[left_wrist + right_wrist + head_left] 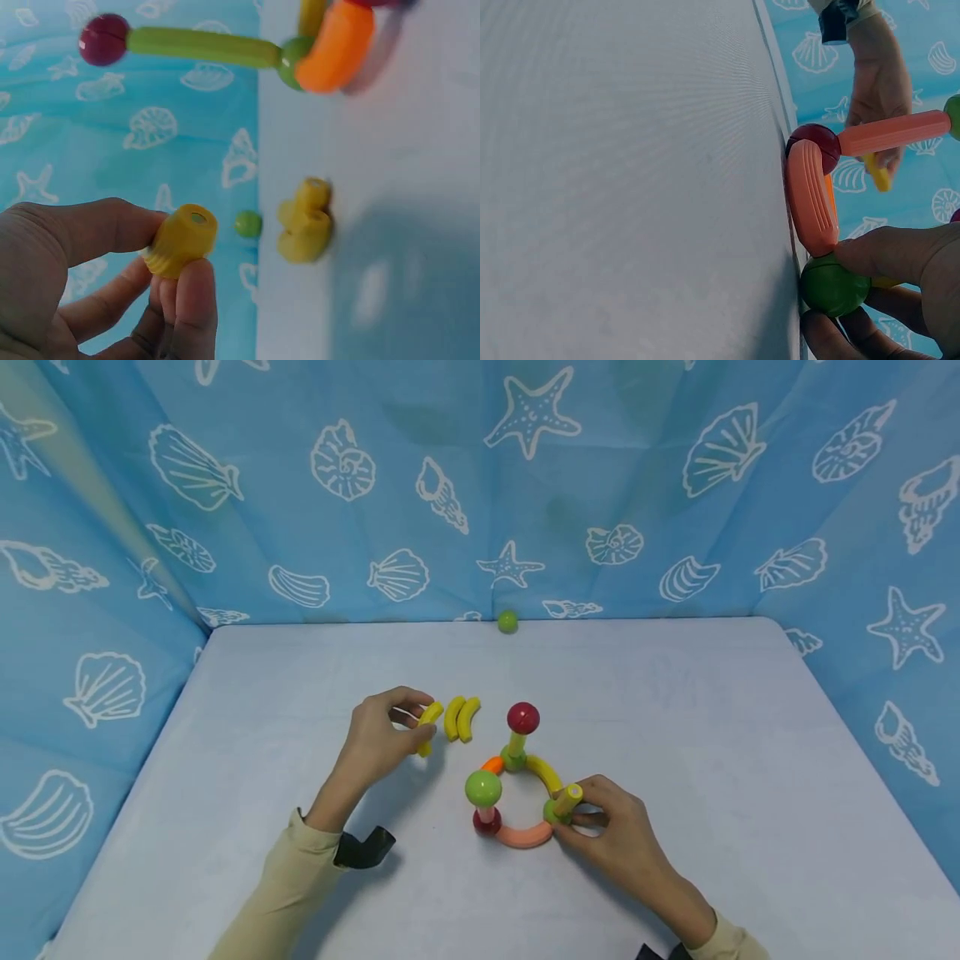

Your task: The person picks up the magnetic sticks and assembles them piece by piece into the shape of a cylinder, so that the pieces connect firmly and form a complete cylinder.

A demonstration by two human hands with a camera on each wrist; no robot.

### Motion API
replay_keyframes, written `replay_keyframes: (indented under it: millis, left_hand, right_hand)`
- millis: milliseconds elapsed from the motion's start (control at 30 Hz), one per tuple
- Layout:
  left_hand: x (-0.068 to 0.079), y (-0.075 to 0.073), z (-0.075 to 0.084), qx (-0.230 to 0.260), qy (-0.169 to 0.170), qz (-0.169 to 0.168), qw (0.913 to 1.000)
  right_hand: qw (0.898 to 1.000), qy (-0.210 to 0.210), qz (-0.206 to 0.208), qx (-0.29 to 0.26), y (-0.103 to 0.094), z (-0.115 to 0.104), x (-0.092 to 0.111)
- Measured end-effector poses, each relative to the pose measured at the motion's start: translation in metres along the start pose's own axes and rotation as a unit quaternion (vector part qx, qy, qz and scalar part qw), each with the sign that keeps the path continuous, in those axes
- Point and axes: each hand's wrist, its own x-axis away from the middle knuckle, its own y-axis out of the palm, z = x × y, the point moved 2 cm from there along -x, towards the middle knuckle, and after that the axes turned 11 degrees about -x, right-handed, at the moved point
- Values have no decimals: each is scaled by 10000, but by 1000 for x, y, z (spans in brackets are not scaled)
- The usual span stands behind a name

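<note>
My left hand (382, 735) pinches a yellow curved rod (184, 236) between thumb and fingertips, above the table. Just right of it lie two more yellow curved rods (460, 720). My right hand (618, 839) grips a green ball (835, 286) at the right corner of a ring of balls and curved rods. From this ball a yellow rod (572, 795) sticks up, its top end bare. Salmon (525, 837), orange (492, 766) and yellow (545, 772) curved rods form the ring. On it stand a yellow-green post (202, 46) topped by a red ball (523, 718) and a pink post (892, 133) topped by a green ball (483, 788).
A loose green ball (507, 622) sits at the back edge of the white table (675, 693). Behind and beside the table hangs a blue curtain (450, 443) with white shell prints. Black straps (365, 847) show at both wrists.
</note>
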Motion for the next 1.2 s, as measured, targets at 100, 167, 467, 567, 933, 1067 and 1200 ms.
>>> replay_keyframes:
  millis: [100, 167, 467, 567, 933, 1067, 1200]
  left_hand:
    - [6, -2, 8, 298, 55, 1, 9995]
    - [9, -2, 13, 588, 83, -35, 9982]
    - [14, 1, 23, 1819, -64, -229, 9830]
    - [16, 1, 28, 1923, -131, -242, 9809]
    - [23, 0, 45, 2059, 188, -426, 9775]
    - [25, 1, 49, 1936, 285, -511, 9793]
    - [27, 1, 53, 1895, 354, -513, 9799]
  right_hand:
    - [10000, -58, -13, -2, 0, 1, 0]
    - [10000, -64, -22, -8, 0, 1, 0]
    - [9999, 91, -68, -54, 0, -1, 0]
    - [9999, 119, -68, -50, 0, -1, -1]
    - [10000, 43, -44, -23, 0, 3, -1]
    - [10000, 43, -29, -14, -1, 2, -1]
    - [10000, -11, -53, -84, 0, 2, -1]
